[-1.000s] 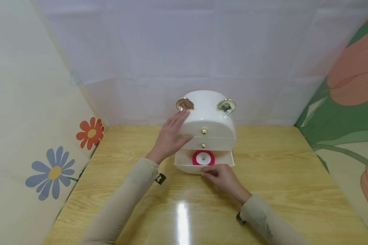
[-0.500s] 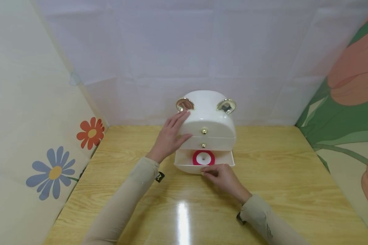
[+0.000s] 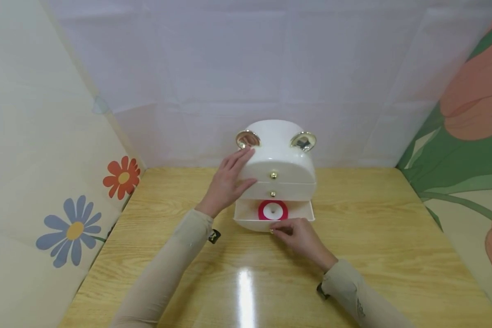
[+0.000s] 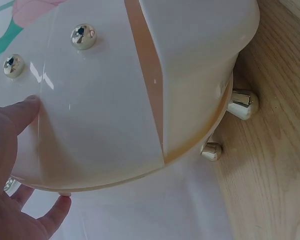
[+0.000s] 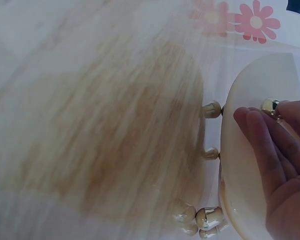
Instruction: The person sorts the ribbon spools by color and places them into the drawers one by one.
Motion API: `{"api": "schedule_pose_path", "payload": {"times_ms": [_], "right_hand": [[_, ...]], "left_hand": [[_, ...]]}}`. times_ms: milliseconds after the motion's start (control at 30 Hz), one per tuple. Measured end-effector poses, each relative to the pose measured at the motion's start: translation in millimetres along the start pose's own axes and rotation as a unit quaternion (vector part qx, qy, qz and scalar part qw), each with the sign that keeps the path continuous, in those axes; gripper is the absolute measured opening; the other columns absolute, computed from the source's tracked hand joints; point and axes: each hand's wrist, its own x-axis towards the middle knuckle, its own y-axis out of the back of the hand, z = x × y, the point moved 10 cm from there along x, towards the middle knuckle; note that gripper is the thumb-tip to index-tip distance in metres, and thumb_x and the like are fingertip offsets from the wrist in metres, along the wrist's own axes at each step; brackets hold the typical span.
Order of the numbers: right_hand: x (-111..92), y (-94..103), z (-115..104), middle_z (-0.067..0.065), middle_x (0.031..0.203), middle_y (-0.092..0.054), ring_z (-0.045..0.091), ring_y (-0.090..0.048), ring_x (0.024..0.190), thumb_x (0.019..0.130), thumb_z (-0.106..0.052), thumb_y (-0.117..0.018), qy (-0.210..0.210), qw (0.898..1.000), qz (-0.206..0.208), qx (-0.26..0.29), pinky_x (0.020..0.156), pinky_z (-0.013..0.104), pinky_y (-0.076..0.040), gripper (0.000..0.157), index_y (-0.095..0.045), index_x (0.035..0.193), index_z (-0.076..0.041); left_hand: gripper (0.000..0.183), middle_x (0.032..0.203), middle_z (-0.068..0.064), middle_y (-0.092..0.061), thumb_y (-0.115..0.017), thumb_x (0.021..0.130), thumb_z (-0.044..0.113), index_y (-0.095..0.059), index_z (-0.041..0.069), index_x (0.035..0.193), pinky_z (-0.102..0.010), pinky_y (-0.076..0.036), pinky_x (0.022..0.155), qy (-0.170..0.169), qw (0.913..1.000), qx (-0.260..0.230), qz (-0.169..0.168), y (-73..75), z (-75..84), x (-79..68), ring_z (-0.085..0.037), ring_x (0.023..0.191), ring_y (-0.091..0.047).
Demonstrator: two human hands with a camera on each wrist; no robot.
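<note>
A white rounded storage box [image 3: 275,155] with shiny gold round ears stands on the table, with two upper drawers pushed in and the bottom drawer [image 3: 246,225] pulled out. Inside that drawer lies a round thing [image 3: 262,212], pinkish red around a white middle. My left hand [image 3: 225,184] rests against the box's left side, fingers stretched towards the left ear; in the left wrist view its thumb [image 4: 26,112] touches the front face. My right hand [image 3: 299,239] pinches the bottom drawer's gold knob [image 5: 270,106] between thumb and fingers. Its other fingers lie near the drawer front.
The box stands on a glossy wooden table [image 3: 373,255] close to a white cloth backdrop [image 3: 213,82]. Flower-printed panels flank it, left [image 3: 20,136] and right [image 3: 467,182]. Small gold feet [image 4: 242,104] show under the box.
</note>
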Motion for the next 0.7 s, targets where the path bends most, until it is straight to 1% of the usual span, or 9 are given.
{"api": "schedule_pose_path", "payload": {"times_ms": [167,333,500,700], "right_hand": [[2.5,0.8,-0.9,-0.005,0.103,-0.080,0.008,-0.074,0.095,0.093,-0.011,-0.078,0.009,1.000,0.010,-0.003,0.086,0.026,-0.062,0.016,-0.083,0.107,-0.018],[5.2,2.0,0.1,-0.006,0.102,-0.080,0.007,-0.073,0.093,0.092,-0.011,-0.079,0.004,1.000,0.018,-0.006,0.086,0.028,-0.062,0.017,-0.083,0.106,-0.020],[9.4,2.9,-0.7,-0.005,0.103,-0.080,0.008,-0.073,0.095,0.093,-0.011,-0.078,0.011,1.000,0.024,-0.006,0.087,0.028,-0.062,0.016,-0.082,0.106,-0.018],[13.8,5.4,-4.2,-0.002,0.104,-0.080,0.014,-0.075,0.098,0.092,-0.009,-0.078,0.025,0.999,0.041,-0.013,0.087,0.030,-0.063,0.015,-0.083,0.106,-0.014]], "left_hand": [[0.078,0.164,-0.004,-0.039,-0.078,0.094,0.030,-0.038,0.018,0.160,-0.048,-0.038,0.122,-0.006,1.0000,0.000,0.006,0.1,-0.1,0.8,-0.028,0.147,-0.040],[0.077,0.164,-0.005,-0.040,-0.078,0.094,0.031,-0.039,0.017,0.160,-0.047,-0.037,0.123,-0.010,0.9999,0.000,0.007,-0.7,0.0,1.6,-0.028,0.147,-0.041],[0.078,0.164,-0.004,-0.041,-0.079,0.094,0.030,-0.039,0.017,0.160,-0.047,-0.038,0.123,-0.003,1.0000,0.002,0.009,2.1,-0.4,1.2,-0.028,0.147,-0.041],[0.077,0.165,-0.003,-0.040,-0.077,0.095,0.030,-0.039,0.018,0.160,-0.046,-0.037,0.123,0.001,1.0000,-0.002,-0.002,1.2,-0.2,1.0,-0.027,0.147,-0.041]]}}
